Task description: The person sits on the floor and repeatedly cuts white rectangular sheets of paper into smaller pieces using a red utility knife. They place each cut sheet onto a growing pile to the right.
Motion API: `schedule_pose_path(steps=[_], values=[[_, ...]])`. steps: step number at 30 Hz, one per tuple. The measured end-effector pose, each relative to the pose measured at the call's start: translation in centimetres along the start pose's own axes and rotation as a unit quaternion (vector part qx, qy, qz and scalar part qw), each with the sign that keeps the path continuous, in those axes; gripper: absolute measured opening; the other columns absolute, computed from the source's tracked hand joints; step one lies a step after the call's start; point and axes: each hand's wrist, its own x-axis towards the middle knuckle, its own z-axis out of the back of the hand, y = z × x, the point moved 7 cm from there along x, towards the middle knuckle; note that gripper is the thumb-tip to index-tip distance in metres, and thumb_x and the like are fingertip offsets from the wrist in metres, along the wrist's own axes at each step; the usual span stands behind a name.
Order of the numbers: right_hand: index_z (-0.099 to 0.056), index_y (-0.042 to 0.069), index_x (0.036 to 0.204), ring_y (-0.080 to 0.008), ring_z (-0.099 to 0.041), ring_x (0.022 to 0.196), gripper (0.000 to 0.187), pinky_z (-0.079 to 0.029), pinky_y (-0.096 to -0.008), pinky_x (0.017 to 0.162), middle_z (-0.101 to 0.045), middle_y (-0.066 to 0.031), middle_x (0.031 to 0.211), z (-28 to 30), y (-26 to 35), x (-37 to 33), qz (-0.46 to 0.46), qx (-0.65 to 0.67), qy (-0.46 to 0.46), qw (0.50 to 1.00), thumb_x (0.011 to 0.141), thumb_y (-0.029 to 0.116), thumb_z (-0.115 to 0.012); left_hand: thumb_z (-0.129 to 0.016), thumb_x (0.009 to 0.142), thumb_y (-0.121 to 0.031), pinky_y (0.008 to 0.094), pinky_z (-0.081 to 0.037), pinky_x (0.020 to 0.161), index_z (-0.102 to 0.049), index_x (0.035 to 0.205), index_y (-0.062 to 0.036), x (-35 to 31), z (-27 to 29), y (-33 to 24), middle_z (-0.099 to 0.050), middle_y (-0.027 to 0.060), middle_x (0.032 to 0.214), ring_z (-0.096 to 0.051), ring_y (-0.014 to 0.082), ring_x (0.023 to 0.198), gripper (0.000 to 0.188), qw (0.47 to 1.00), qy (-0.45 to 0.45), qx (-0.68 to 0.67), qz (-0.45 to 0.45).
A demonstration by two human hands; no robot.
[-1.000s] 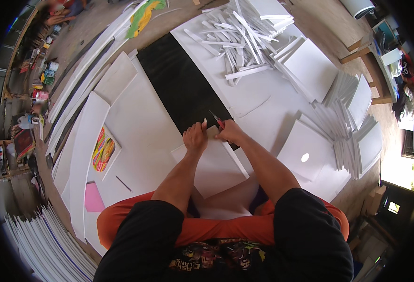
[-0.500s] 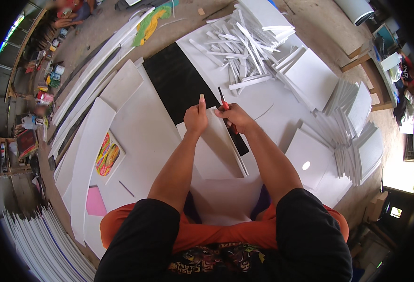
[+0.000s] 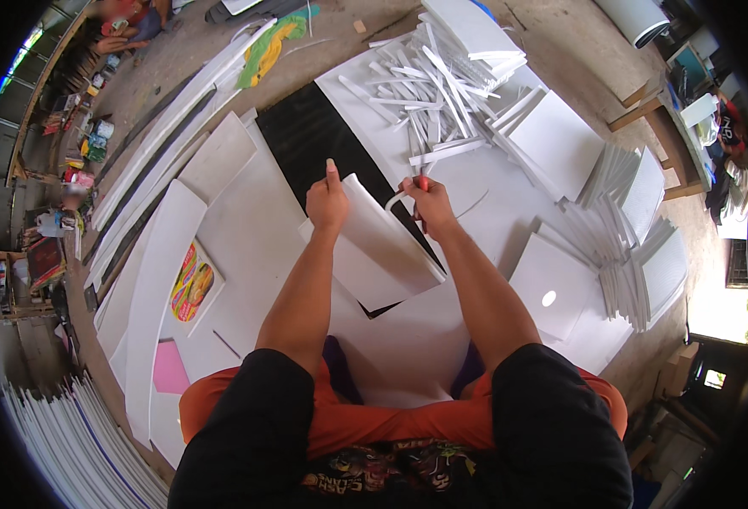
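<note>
My left hand [image 3: 329, 204] grips the far left end of a white sheet [image 3: 382, 229], thumb pointing up. The sheet is raised and slightly curved above another white sheet [image 3: 367, 284] lying flat. My right hand [image 3: 431, 205] is closed around a red-handled cutter knife [image 3: 422, 182], whose blade I cannot make out. A narrow white strip [image 3: 396, 198] bends from the sheet's right edge up to the fingers of that same hand, which seem to pinch it. Under the sheets lies a long black mat [image 3: 327, 136].
A heap of white offcut strips [image 3: 442, 93] lies at the far side. Stacks of white sheets [image 3: 560, 131] stand on the right, with fanned piles [image 3: 633, 229] beside them. Long white lengths [image 3: 179, 110] run along the left. A person [image 3: 132, 25] sits at the far left.
My left hand has moved left and slightly nearer with the sheet, which now tilts up. My right hand has shifted slightly right, and a curled strip now shows between it and the sheet.
</note>
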Motion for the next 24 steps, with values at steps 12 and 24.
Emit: schedule_pose_path(steps=[12, 24], values=[[-0.066, 0.003, 0.082, -0.012, -0.049, 0.07, 0.035, -0.041, -0.0324, 0.066, -0.058, -0.0006, 0.075, -3.2, 1.0, 0.0, 0.053, -0.162, 0.125, 0.977, 0.081, 0.03, -0.088, -0.029, 0.105, -0.065, 0.0563, -0.05, 0.075, -0.072, 0.077, 0.001, 1.0, 1.0, -0.6, -0.072, 0.0227, 0.081, -0.068, 0.048, 0.082, 0.084, 0.998, -0.054, 0.019, 0.015], [-0.069, 0.001, 0.092, -0.0124, -0.051, 0.052, 0.032, -0.041, -0.0318, 0.044, -0.064, -0.0053, 0.072, 4.2, 2.0, 2.4, 0.066, -0.17, -0.081, 0.98, 0.098, 0.033, -0.068, -0.028, 0.105, -0.064, 0.0573, -0.052, 0.091, -0.077, 0.099, 0.0012, 0.7, 2.4, 3.7, -0.073, 0.0266, 0.104, -0.067, 0.0489, 0.101, 0.082, 0.988, -0.082, 0.028, 0.127]])
